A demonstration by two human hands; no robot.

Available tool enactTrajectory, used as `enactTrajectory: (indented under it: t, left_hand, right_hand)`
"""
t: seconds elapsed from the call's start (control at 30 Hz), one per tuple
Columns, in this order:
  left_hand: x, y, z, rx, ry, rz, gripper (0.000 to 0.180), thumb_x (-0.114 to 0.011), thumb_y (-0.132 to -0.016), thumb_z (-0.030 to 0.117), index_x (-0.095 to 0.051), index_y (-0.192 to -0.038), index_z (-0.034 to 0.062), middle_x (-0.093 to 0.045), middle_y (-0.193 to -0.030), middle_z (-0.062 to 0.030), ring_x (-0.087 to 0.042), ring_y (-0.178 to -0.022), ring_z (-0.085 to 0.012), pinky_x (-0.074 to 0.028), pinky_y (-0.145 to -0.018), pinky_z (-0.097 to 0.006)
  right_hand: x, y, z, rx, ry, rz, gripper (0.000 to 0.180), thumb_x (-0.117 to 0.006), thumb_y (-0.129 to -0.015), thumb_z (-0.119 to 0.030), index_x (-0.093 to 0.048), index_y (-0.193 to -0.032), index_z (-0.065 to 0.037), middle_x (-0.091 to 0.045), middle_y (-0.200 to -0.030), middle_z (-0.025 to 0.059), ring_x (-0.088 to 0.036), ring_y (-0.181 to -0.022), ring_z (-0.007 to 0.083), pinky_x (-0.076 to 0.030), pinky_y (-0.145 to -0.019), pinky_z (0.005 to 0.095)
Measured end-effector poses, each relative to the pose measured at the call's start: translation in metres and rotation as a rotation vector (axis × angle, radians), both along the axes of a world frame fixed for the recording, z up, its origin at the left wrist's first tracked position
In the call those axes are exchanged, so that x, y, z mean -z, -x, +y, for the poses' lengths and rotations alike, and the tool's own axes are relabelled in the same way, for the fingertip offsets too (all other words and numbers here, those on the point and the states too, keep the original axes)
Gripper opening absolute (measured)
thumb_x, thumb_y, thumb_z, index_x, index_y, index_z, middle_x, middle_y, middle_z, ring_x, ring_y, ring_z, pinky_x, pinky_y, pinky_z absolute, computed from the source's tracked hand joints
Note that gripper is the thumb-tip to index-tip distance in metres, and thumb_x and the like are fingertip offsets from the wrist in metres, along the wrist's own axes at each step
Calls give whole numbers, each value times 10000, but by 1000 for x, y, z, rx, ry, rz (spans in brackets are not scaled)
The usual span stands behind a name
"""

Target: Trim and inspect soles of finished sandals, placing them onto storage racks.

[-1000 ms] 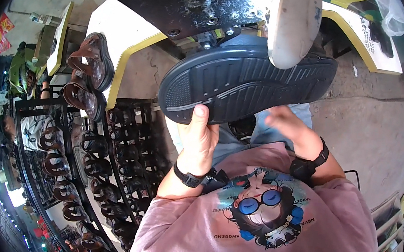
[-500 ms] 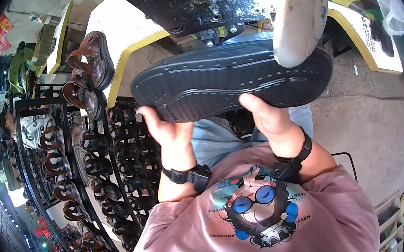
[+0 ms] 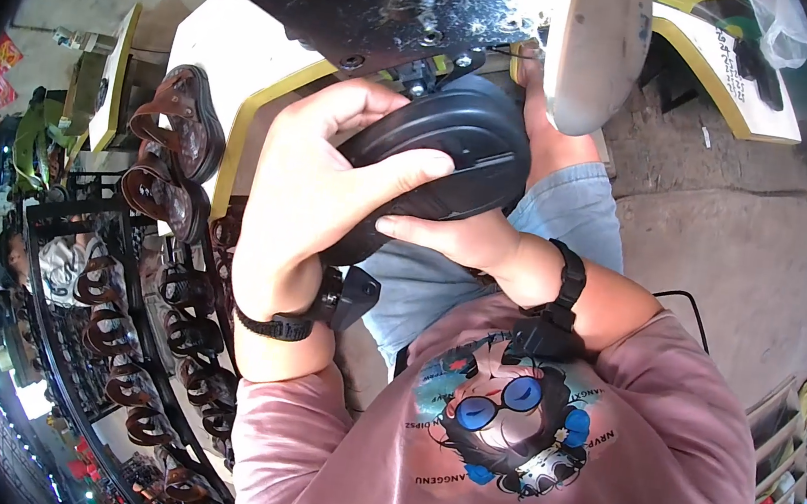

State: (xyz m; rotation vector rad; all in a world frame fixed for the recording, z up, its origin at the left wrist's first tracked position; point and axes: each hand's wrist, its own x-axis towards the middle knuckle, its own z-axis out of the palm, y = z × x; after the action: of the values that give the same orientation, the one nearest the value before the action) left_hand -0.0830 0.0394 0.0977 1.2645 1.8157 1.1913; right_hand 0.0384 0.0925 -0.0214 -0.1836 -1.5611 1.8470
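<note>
Pinching the black shoe sole from two sides, left hand with fingers curled toward the far edge and thumb across the tread, right hand thumb just below, other fingers hidden, long axis slanting up-right past left thumb tip.

Dully glossy black rubber-like sole
The plate looks scuffed metal, the shorts matt denim; leather-look sandals lie by the edge of the smooth worktop.
</note>
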Motion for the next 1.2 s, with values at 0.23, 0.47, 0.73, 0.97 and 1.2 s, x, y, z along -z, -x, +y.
enactTrajectory:
  t: [0.23, 0.47, 0.73, 0.97, 1.2]
  left_hand:
    - [44, -16, -18, -149, -278, -511, 336, -757, -739, 28, -583, -1017, -46, -670, -930, -109, -628, -847, -130, -492, -774, -245]
    - [76, -55, -21, -387, -579, -768, 301, -705, -797, 59, -562, -1054, -5, -648, -970, -82, -599, -883, -125, -449, -848, -267]
    - [92, -72, -22, -320, -618, -1032, 304, -607, -855, 24, -555, -1154, 15, -609, -1119, -89, -563, -1038, -171, -414, -957, -349]
    - [92, -73, -22, -295, -611, -1034, 324, -586, -879, 136, -538, -1187, 50, -589, -1166, -101, -550, -1077, -225, -405, -950, -421]
    - [76, -61, -26, -415, -704, -1089, 370, -596, -846, 41, -504, -1199, -22, -576, -1156, -140, -556, -1077, -236, -421, -980, -392]
  right_hand:
    - [0, -28, 28, 288, -627, -305, 786, -879, -568, -235, -457, -1190, -6, -461, -1123, 148, -513, -989, 261, -454, -849, 351]
    - [4, -52, 23, 391, -450, -310, 810, -835, -601, -401, -477, -1237, -48, -445, -1023, 112, -538, -858, 251, -480, -716, 341]
    - [-46, -75, 87, 320, -824, -398, 630, -779, -582, -431, -652, -1115, -118, -580, -934, 75, -583, -832, 261, -470, -709, 334]
    - [-99, -63, 112, 132, -1065, -446, 445, -786, -625, -355, -673, -929, -51, -606, -749, 134, -595, -728, 304, -458, -645, 358]
    - [-118, -45, 96, 3, -945, -516, 463, -791, -632, -369, -631, -863, -1, -614, -755, 159, -592, -695, 328, -471, -632, 357]
